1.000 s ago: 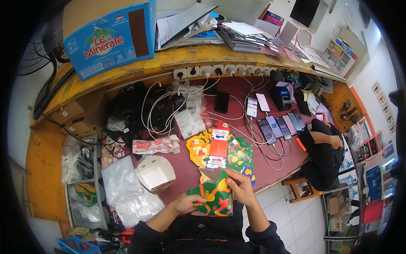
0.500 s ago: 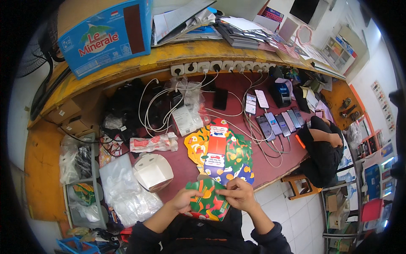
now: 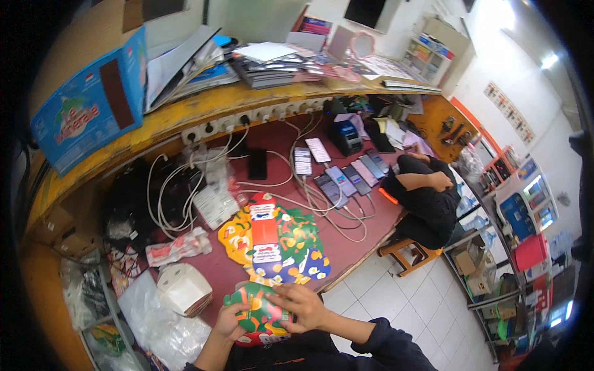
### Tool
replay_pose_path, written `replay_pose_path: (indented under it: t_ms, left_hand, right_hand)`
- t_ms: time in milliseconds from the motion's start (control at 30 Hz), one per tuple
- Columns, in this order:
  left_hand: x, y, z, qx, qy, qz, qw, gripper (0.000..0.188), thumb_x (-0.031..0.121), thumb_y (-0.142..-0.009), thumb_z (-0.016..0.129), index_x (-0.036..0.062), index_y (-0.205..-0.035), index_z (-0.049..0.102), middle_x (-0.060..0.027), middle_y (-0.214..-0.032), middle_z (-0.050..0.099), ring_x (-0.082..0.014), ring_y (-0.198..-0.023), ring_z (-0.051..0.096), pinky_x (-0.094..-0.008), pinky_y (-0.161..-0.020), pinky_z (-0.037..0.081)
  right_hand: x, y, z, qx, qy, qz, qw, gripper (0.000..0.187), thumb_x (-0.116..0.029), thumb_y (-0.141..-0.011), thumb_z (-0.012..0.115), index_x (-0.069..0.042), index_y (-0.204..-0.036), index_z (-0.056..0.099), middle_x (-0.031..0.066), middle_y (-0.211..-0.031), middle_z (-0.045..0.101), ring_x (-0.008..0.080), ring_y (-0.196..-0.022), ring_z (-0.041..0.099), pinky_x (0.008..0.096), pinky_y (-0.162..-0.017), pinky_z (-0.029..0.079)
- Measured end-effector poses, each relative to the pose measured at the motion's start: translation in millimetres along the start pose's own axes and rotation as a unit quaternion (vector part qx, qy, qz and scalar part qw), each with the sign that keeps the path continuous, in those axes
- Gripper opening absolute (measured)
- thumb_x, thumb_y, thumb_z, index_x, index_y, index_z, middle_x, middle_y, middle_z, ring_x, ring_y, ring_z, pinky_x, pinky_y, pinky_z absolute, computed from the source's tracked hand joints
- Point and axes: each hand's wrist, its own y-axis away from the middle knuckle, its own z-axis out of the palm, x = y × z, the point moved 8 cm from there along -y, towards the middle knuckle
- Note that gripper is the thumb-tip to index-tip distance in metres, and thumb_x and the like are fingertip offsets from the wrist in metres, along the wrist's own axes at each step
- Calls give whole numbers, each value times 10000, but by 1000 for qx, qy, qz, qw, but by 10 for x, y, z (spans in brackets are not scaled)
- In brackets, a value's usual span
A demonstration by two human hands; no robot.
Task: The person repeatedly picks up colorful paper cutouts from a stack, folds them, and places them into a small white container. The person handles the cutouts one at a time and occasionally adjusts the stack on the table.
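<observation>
Close to my chest I hold a flat, colourful die-cut cardboard piece (image 3: 257,312) in green, red and yellow. My left hand (image 3: 228,321) grips its left edge from below. My right hand (image 3: 297,306) lies over its right side with fingers pressing on it. Just beyond, on the dark red table (image 3: 346,241), lies a pile of similar colourful cardboard cut-outs (image 3: 275,238) with a red strip down the middle.
A white folded box (image 3: 182,287) and clear plastic bags (image 3: 158,321) lie to my left. White cables (image 3: 185,185) and a row of phones (image 3: 349,176) cover the table's far part. A person in black (image 3: 427,198) sits slumped at the right end on a wooden stool (image 3: 411,250).
The cardboard piece has come lower and closer to my body. My right hand has shifted from its upper edge onto its face, and the view has tilted slightly.
</observation>
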Motion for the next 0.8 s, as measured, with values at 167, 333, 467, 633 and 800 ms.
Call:
replay_pose_path:
  t_ms: [167,333,467,633,800]
  left_hand:
    - [-49,-134,48,5,-10,-3,1000,387,63,-880,447,-50,-1249,418,-201,-1171,545,-327,-1040,592,-464,-895,497]
    - [-55,-256,106,16,-85,-37,996,344,90,-909,507,-28,-1227,453,-164,-1148,575,-261,-986,623,-386,-837,537]
    - [98,-333,241,-20,-231,-16,973,379,113,-900,538,17,-1257,457,-100,-1126,596,-176,-965,621,-318,-804,529]
    - [328,-323,330,-21,-253,51,966,366,77,-902,513,-15,-1254,468,-118,-1156,592,-211,-1031,601,-351,-888,494]
    - [347,-230,240,-15,-135,58,989,370,67,-904,496,-26,-1259,460,-131,-1169,581,-222,-1048,591,-359,-917,480]
  right_hand:
    - [104,118,50,-69,54,-7,996,581,-333,-758,619,-52,-1259,532,136,-1044,606,275,-897,615,339,-759,511]
    - [356,12,-150,-13,87,43,995,302,-227,-853,555,-98,-1113,638,74,-847,639,253,-739,617,351,-646,496]
    - [805,-130,-234,32,-159,267,950,287,-188,-916,508,-18,-1126,605,123,-1037,609,219,-940,596,330,-796,467]
    - [679,-240,-142,-33,-212,277,937,359,-174,-903,537,-35,-1234,524,120,-1202,530,236,-1105,539,348,-882,437]
    - [562,-276,-142,-1,-241,193,951,270,-174,-898,571,-9,-1101,636,135,-1121,620,236,-1048,582,330,-877,449]
